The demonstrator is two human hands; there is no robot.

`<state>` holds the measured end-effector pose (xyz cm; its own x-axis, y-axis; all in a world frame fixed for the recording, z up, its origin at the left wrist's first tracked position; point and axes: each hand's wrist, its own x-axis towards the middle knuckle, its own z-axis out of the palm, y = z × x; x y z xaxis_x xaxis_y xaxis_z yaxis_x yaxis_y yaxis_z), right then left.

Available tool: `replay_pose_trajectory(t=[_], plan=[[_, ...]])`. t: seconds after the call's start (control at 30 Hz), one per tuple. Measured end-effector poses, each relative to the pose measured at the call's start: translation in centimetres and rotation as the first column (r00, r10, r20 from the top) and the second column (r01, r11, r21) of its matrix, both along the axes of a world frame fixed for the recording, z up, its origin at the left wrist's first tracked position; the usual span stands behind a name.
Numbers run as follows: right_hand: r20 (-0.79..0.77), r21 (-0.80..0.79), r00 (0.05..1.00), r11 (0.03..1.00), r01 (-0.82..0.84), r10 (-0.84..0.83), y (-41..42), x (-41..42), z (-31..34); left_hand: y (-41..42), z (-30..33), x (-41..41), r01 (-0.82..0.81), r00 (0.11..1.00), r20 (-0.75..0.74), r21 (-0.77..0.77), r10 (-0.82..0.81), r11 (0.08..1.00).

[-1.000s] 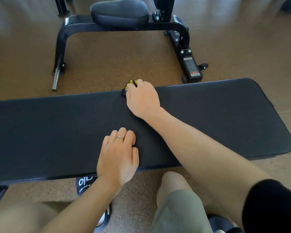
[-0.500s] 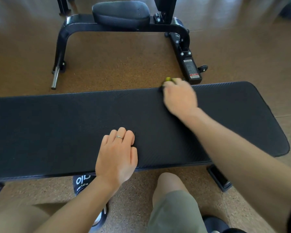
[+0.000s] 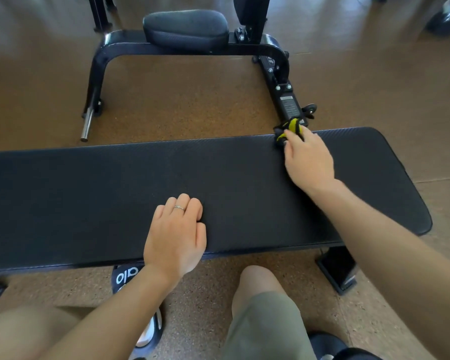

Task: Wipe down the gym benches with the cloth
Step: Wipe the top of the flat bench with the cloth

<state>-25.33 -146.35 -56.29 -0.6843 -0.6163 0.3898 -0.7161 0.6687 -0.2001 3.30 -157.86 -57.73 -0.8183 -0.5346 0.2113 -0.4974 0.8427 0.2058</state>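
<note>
A long black padded bench runs across the view in front of me. My right hand grips a black and yellow cloth and presses it on the bench's far edge, towards the right end. Most of the cloth is hidden under the hand. My left hand rests on the near part of the pad at the middle, fingers curled, a ring on one finger, holding nothing.
Behind the bench stands a black exercise machine with a padded seat on the brown speckled floor. The bench's foot shows at the lower right. My knees and shoes are below the bench's near edge.
My right hand has slid the cloth along the far edge of the bench from the middle to the right. The left hand has stayed in place.
</note>
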Motion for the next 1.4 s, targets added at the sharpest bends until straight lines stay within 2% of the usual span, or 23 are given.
replay_pose_trajectory(t=[0.07,0.13,0.2,0.3,0.37,0.5,0.6,0.67,0.77,0.9,0.97,1.07,1.13,1.23,1.3,1.4], plan=[[-0.046,-0.024,0.999,1.000,0.018,-0.019,-2.1,2.8,-0.1,0.0,-0.1,0.0,0.003,1.000,0.007,-0.009,-0.002,1.000],[-0.054,-0.033,0.991,0.992,-0.120,0.118,-4.8,7.4,-0.4,0.0,-0.1,0.1,0.012,1.000,0.007,-0.021,-0.012,1.000],[0.009,0.016,0.956,0.956,-0.293,0.293,-6.1,12.2,-0.3,0.0,0.0,0.0,0.020,1.000,0.005,-0.024,-0.020,1.000],[0.061,0.028,0.899,0.899,-0.436,0.434,-4.7,13.3,0.1,0.1,0.2,0.0,0.013,1.000,0.013,-0.032,-0.012,0.999],[0.038,0.025,0.915,0.915,-0.402,0.401,-2.5,10.5,0.4,0.1,0.2,0.0,0.006,1.000,0.011,-0.024,-0.005,1.000],[0.073,0.030,0.985,0.987,-0.159,0.156,2.9,2.9,0.4,0.2,0.3,-0.1,-0.012,0.999,0.031,-0.014,0.012,1.000],[0.055,-0.003,0.998,1.000,-0.020,0.020,2.2,3.8,0.0,0.2,0.5,-0.2,-0.012,0.999,0.043,-0.036,0.014,0.999],[0.028,-0.014,0.996,0.997,-0.082,0.082,-0.1,7.6,-0.3,0.2,0.5,-0.2,-0.016,0.999,0.049,-0.041,0.018,0.999],[0.075,0.009,0.951,0.953,-0.303,0.301,-1.2,14.3,-0.5,0.4,0.6,-0.1,-0.009,0.999,0.037,-0.039,0.011,0.999],[0.085,0.079,0.901,0.898,-0.432,0.426,1.8,13.5,0.2,0.5,0.7,0.2,-0.011,0.999,0.030,-0.026,0.012,1.000],[0.069,0.087,0.935,0.931,-0.354,0.348,3.7,10.5,0.2,0.5,0.8,0.2,-0.024,1.000,0.018,-0.019,0.024,1.000],[0.091,0.055,0.996,0.998,-0.030,0.024,3.9,7.3,0.2,0.5,0.9,0.4,-0.017,1.000,0.021,-0.020,0.018,1.000],[0.089,0.049,0.993,0.996,0.073,-0.077,2.2,8.8,0.4,0.3,0.7,0.2,0.001,1.000,0.015,-0.016,0.000,1.000],[0.026,-0.014,0.999,0.999,-0.044,0.044,-0.4,15.7,0.0,-0.9,1.2,0.7,0.111,0.994,-0.011,0.032,-0.111,0.993],[0.043,-0.021,0.985,0.986,-0.167,0.168,-1.0,20.9,0.0,-2.5,2.1,1.7,0.167,0.986,-0.009,-0.024,-0.167,0.986],[0.046,-0.017,0.960,0.961,-0.274,0.275,-0.3,23.5,0.3,-6.2,2.4,4.1,0.082,0.997,0.008,-0.095,-0.081,0.992]])
